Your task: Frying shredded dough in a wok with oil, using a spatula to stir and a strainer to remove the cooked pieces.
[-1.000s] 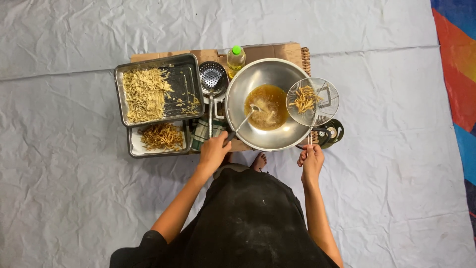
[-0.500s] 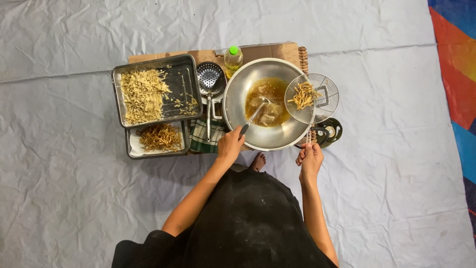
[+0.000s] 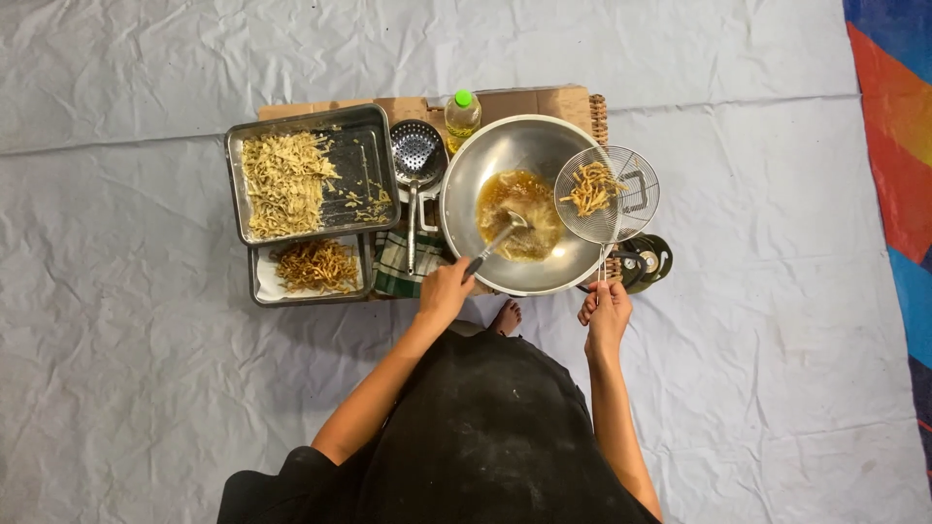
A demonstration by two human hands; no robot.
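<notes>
Strainer (image 3: pixel 606 194) handle points toward right hand (image 3: pixel 606 309); basket over wok (image 3: pixel 519 204).

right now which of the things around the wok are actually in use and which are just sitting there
In use:
left hand holding the ladle in the wok of oil
right hand holding the wire strainer of fried strips over the wok

Lying about:
large tray of pale strips
small tray of browned strips
slotted skimmer
oil bottle
checked cloth
</notes>
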